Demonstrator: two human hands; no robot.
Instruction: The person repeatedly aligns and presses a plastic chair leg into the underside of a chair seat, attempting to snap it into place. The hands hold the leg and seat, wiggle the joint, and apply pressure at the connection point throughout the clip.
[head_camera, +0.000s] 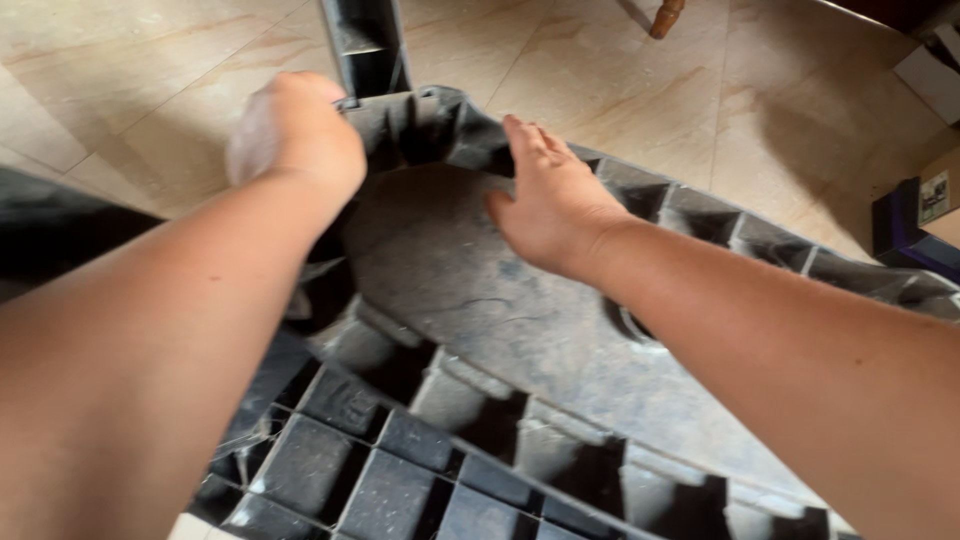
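Observation:
A dusty black plastic chair (480, 300) lies turned over, its ribbed underside facing me. My left hand (300, 135) is closed over a pale cloth or wad pressed against the chair's rim next to a black leg (365, 45). My right hand (550, 200) rests flat with fingers together on the grey underside of the seat, near the far rim. Cobwebs and dust cover the ribs at the lower left.
Beige marble-look floor tiles (150, 60) lie beyond the chair. A wooden furniture leg (665, 18) shows at the top. A dark blue box (905, 235) and cardboard boxes (940, 80) stand at the right edge.

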